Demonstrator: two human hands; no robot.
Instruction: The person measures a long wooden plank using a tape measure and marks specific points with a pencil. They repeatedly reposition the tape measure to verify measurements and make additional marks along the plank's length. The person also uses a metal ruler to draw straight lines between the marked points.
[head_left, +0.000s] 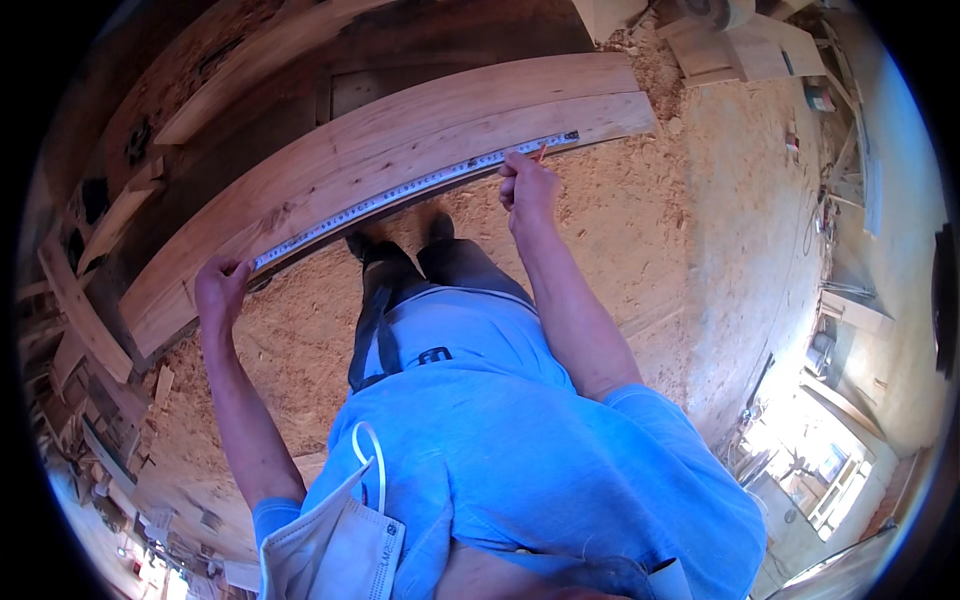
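A long, wide wooden board (400, 115) lies in front of me, made of planks set side by side. Along its near edge stretches a white measuring tape (400, 190) with dark markings. My left hand (220, 292) is closed on the tape at the board's left end, fingertips pinched together. Farther right, near the tape's other end, my right hand (530, 188) is closed around a thin orange-red pencil (542, 153). The pencil's tip points up toward the tape. Whether the right fingers also touch the tape I cannot tell.
Sawdust and shavings cover the floor (620, 260). Another long plank (240, 75) lies beyond the board. Several loose boards (85, 300) are heaped at the left, and wooden panels (740, 50) stand at the far right. A face mask (335, 545) hangs at my chest.
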